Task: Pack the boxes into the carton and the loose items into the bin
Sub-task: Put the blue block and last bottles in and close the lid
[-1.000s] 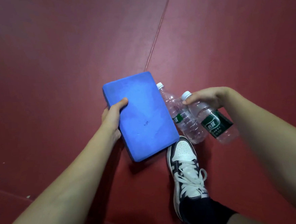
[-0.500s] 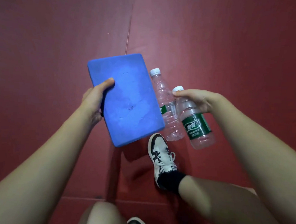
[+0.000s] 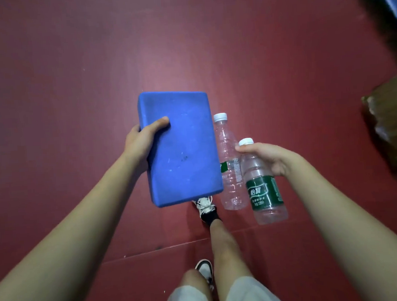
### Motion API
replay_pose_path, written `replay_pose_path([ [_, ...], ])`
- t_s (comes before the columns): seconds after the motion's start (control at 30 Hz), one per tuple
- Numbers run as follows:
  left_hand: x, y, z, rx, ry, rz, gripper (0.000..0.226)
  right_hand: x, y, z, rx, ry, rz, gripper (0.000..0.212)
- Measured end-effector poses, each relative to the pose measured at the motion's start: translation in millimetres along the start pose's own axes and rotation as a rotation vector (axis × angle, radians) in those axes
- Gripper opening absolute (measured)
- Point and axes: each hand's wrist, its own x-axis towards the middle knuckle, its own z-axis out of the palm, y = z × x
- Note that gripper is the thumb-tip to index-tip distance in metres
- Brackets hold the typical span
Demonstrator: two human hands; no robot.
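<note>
The left hand (image 3: 142,140) gripped the blue foam block (image 3: 181,151) by its left long edge, thumb curled over the top face and the other fingers hidden beneath. The block was held in the air, slightly tilted, above the red floor (image 3: 69,65). The right hand (image 3: 268,157) gripped the green-labelled bottle (image 3: 264,192) at its neck, just under the white cap, with thumb and fingers curled round it; the cap pointed away from the person. A second clear bottle (image 3: 229,167) lay just to the left of it, touching it and partly behind the block's right edge; whether the same hand also held it could not be made out. Below the block a black-and-white shoe (image 3: 205,206) was planted on the floor, and a second shoe (image 3: 206,271) showed beside the pale shorts (image 3: 247,295). A crumpled brown carton (image 3: 393,122) sat at the right edge of the view, well apart from both hands.
</note>
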Motion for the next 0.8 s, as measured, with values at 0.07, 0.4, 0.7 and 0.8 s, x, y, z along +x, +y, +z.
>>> replay_pose_path([
  [0.07, -33.8, 12.8, 10.0, 0.014, -0.054, 0.036, 0.047, -46.4, 13.8, -5.5, 0.054, 0.034, -0.035, 0.034],
  [0.4, -206.5, 67.4, 118.6, 0.166, -0.355, 0.138, 0.037, -257.4, 99.3, -65.6, 0.331, 0.299, -0.144, 0.051],
  [0.7, -338.8, 57.0, 260.3, 0.317, -0.578, 0.155, 0.022, -389.4, 208.0, -152.6, 0.566, 0.479, -0.26, 0.019],
  [0.8, -391.5, 34.1, 321.5, 0.361, -0.645, 0.178, 0.027, -431.9, 262.3, -191.4, 0.659, 0.556, -0.283, 0.016],
])
